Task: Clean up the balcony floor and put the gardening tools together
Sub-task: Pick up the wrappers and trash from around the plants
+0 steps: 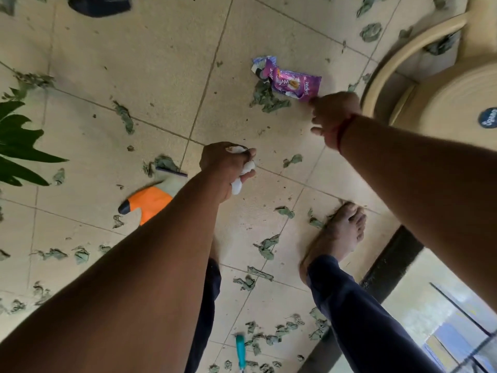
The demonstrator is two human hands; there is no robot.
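Observation:
My left hand (224, 168) is closed around crumpled white paper (242, 179) above the tiled floor. My right hand (333, 117) reaches out and pinches the near corner of a purple snack wrapper (287, 80) lying on the floor. An orange and grey gardening glove (150, 203) lies on the tiles just left of my left forearm. A teal-handled tool (240, 351) lies near the bottom, between my legs. Dry green leaf scraps (269, 100) are scattered over the whole floor.
A beige plastic chair (441, 84) stands at the right. Green plant leaves (18, 146) reach in from the left edge. A dark object (99, 5) sits at the top left. My bare foot (341, 232) rests on the tiles. A black door threshold (387, 262) runs along the lower right.

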